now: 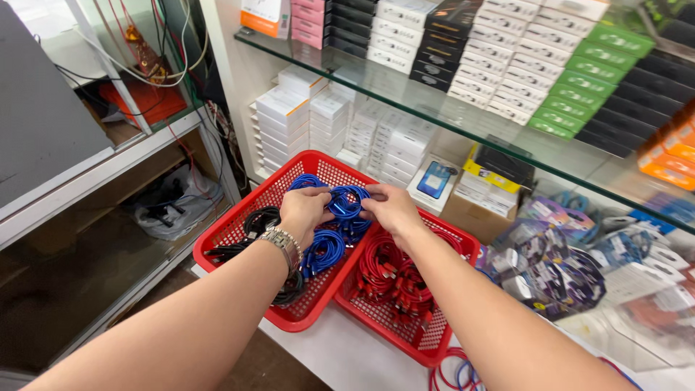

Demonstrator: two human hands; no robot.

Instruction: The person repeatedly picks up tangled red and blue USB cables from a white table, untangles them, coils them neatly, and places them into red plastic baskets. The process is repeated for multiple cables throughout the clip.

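Holding a coiled blue cable (347,203) between both hands at centre frame, my left hand (304,210) and right hand (391,208) each keep a grip clamped on its loops so the coil stays wound above the left red basket (239,228), where black and blue cables lie sorted.

Both forearms were bare from the elbow down, with no sleeves showing anywhere along them. The left hand (302,210) had a silver metal watch (284,242) with a linked bracelet band strapped around its wrist. The right hand (394,210) wore nothing at all, no ring, band or glove that I could make out.
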